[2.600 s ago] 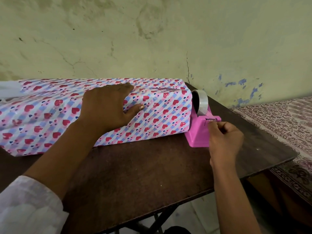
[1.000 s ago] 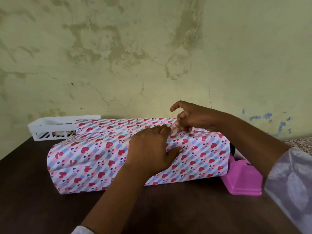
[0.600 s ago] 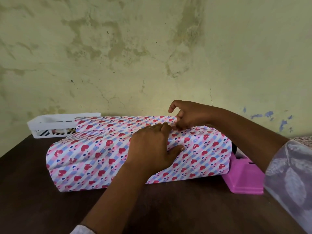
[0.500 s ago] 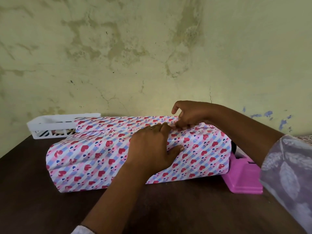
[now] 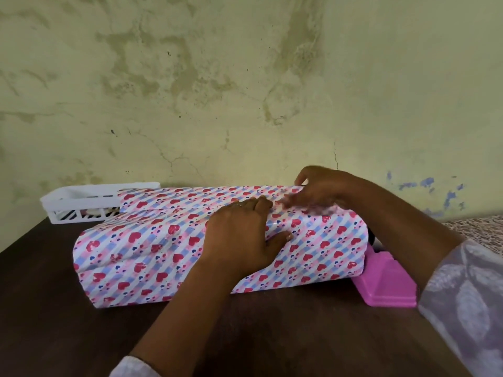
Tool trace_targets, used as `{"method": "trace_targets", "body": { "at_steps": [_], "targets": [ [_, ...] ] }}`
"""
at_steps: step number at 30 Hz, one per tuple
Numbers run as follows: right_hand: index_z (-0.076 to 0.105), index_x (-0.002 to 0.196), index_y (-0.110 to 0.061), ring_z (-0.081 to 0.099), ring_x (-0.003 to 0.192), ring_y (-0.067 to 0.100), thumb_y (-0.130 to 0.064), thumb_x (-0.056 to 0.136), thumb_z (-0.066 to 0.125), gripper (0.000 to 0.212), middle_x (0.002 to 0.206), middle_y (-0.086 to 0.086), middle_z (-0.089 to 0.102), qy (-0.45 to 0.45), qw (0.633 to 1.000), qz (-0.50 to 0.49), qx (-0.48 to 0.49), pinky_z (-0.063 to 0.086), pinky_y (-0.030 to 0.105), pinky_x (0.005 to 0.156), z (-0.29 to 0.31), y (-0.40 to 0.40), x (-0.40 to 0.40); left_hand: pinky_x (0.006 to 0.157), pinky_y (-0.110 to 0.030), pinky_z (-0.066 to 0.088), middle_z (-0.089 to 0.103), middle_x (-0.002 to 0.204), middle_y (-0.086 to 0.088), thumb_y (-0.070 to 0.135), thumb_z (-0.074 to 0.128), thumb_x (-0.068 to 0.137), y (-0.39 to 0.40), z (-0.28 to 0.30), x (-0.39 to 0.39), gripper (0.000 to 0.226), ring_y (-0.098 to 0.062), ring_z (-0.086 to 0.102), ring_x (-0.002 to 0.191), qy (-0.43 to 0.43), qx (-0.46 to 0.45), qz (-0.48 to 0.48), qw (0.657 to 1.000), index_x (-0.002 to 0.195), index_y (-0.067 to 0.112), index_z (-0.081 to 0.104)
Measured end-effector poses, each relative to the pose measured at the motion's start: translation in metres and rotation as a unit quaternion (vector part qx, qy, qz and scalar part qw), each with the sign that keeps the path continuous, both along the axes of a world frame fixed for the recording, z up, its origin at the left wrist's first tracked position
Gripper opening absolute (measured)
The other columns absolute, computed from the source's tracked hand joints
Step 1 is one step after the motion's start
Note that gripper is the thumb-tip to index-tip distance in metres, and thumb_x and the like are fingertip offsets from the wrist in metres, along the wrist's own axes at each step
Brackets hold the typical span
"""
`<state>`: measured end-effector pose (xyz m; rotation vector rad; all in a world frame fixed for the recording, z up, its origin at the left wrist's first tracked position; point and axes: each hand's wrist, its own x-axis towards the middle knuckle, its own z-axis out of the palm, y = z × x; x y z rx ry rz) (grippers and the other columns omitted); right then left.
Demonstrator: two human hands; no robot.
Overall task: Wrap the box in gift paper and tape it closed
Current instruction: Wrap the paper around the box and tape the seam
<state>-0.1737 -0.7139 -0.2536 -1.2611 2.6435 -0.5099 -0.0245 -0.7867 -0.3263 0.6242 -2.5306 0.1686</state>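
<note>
While the left hand lies flat over the top front edge of the long box wrapped in glossy white gift paper with pink and blue stripes and red hearts, its fingers are straight and pressed on the paper seam, with the thumb spread down the front face. The right hand rests on the top of the box just beyond the left fingertips; it is blurred, its fingers bent toward the paper, and whether it pinches anything cannot be told. The wrapped box lies lengthwise on the dark brown wooden table, near the wall. The pink plastic tape dispenser stands touching or just beside the box's right end. A white slotted plastic tray sits behind the box's left end, against the stained yellow-green plaster wall.
</note>
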Motion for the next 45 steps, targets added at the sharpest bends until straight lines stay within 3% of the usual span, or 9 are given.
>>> {"method": "trace_targets", "body": {
  "at_steps": [2, 6, 9, 11, 14, 19, 28, 41, 45],
  "targets": [
    [0.058, 0.117, -0.008, 0.057, 0.099, 0.023, -0.032, 0.081, 0.071, 0.046, 0.122, 0.013, 0.057, -0.031, 0.990, -0.026, -0.137, 0.041, 0.028, 0.076, -0.005, 0.020, -0.010, 0.103, -0.035, 0.038, 0.044, 0.143, 0.010, 0.073, 0.032, 0.083, -0.001, 0.002, 0.000, 0.072, -0.016, 0.046, 0.127, -0.010, -0.001, 0.002, 1.000, 0.143, 0.034, 0.029],
    [0.065, 0.089, -0.012, 0.062, 0.081, 0.019, -0.016, 0.082, 0.068, 0.009, 0.090, 0.005, 0.067, -0.052, 0.909, -0.113, -0.399, 0.047, 0.031, 0.072, -0.033, 0.083, -0.016, 0.102, -0.035, 0.038, 0.043, 0.145, 0.004, 0.075, 0.029, 0.082, -0.003, 0.006, 0.003, 0.079, -0.021, 0.044, 0.129, -0.022, -0.010, 0.016, 1.000, 0.147, 0.029, 0.022],
    [0.064, 0.099, -0.011, 0.056, 0.085, 0.018, -0.009, 0.086, 0.057, 0.015, 0.096, 0.005, 0.063, -0.010, 0.865, -0.255, -0.431, 0.038, 0.028, 0.074, -0.072, 0.127, -0.012, 0.098, -0.034, 0.041, 0.048, 0.141, 0.003, 0.079, 0.025, 0.079, -0.004, 0.006, 0.003, 0.081, -0.020, 0.047, 0.126, -0.029, -0.015, 0.021, 0.999, 0.144, 0.030, 0.029],
    [0.063, 0.104, -0.006, 0.055, 0.077, 0.018, -0.008, 0.088, 0.054, 0.019, 0.092, 0.009, 0.062, -0.083, 0.857, -0.276, -0.427, 0.038, 0.026, 0.067, -0.097, 0.146, -0.007, 0.099, -0.035, 0.040, 0.047, 0.142, 0.005, 0.078, 0.029, 0.080, -0.001, 0.004, 0.003, 0.078, -0.020, 0.046, 0.127, -0.029, -0.014, 0.023, 0.999, 0.143, 0.031, 0.032],
    [0.063, 0.086, -0.008, 0.052, 0.062, 0.018, -0.020, 0.090, 0.054, 0.015, 0.077, 0.010, 0.061, -0.200, 0.837, -0.288, -0.420, 0.036, 0.026, 0.055, -0.117, 0.153, -0.009, 0.101, -0.038, 0.039, 0.043, 0.145, 0.005, 0.075, 0.034, 0.080, 0.004, 0.005, 0.002, 0.076, -0.021, 0.043, 0.131, -0.041, 0.009, 0.035, 0.999, 0.143, 0.033, 0.032],
    [0.062, 0.099, -0.014, 0.061, 0.082, 0.028, -0.025, 0.082, 0.064, 0.021, 0.088, 0.009, 0.064, -0.319, 0.799, -0.267, -0.435, 0.045, 0.034, 0.070, -0.118, 0.142, -0.022, 0.104, -0.043, 0.037, 0.039, 0.147, 0.007, 0.074, 0.034, 0.079, 0.010, 0.004, 0.003, 0.076, -0.021, 0.041, 0.133, -0.051, 0.026, 0.051, 0.997, 0.144, 0.034, 0.030],
    [0.062, 0.079, -0.016, 0.060, 0.073, 0.018, -0.005, 0.072, 0.070, 0.015, 0.094, 0.007, 0.063, -0.329, 0.631, -0.235, -0.663, 0.043, 0.023, 0.059, -0.128, 0.131, -0.022, 0.104, -0.044, 0.036, 0.039, 0.147, 0.008, 0.076, 0.023, 0.068, 0.016, 0.008, 0.001, 0.086, -0.021, 0.041, 0.133, -0.045, 0.028, 0.060, 0.997, 0.143, 0.034, 0.034],
    [0.047, 0.058, -0.016, 0.052, 0.050, 0.002, -0.005, 0.065, 0.056, 0.016, 0.059, -0.009, 0.048, -0.297, 0.593, -0.196, -0.722, 0.040, 0.016, 0.048, -0.131, 0.138, -0.014, 0.101, -0.046, 0.038, 0.040, 0.146, 0.006, 0.077, 0.027, 0.069, 0.014, 0.007, -0.001, 0.084, -0.024, 0.043, 0.131, -0.043, 0.026, 0.067, 0.996, 0.141, 0.034, 0.037],
    [0.055, 0.048, -0.024, 0.052, 0.091, 0.030, -0.014, 0.064, 0.063, 0.020, 0.083, -0.003, 0.045, -0.206, 0.681, -0.250, -0.657, 0.043, 0.038, 0.075, -0.141, 0.143, -0.002, 0.100, -0.046, 0.039, 0.041, 0.145, 0.005, 0.077, 0.029, 0.070, 0.013, 0.007, -0.002, 0.084, -0.024, 0.044, 0.130, -0.041, 0.025, 0.067, 0.997, 0.141, 0.033, 0.038]
  ]
}}
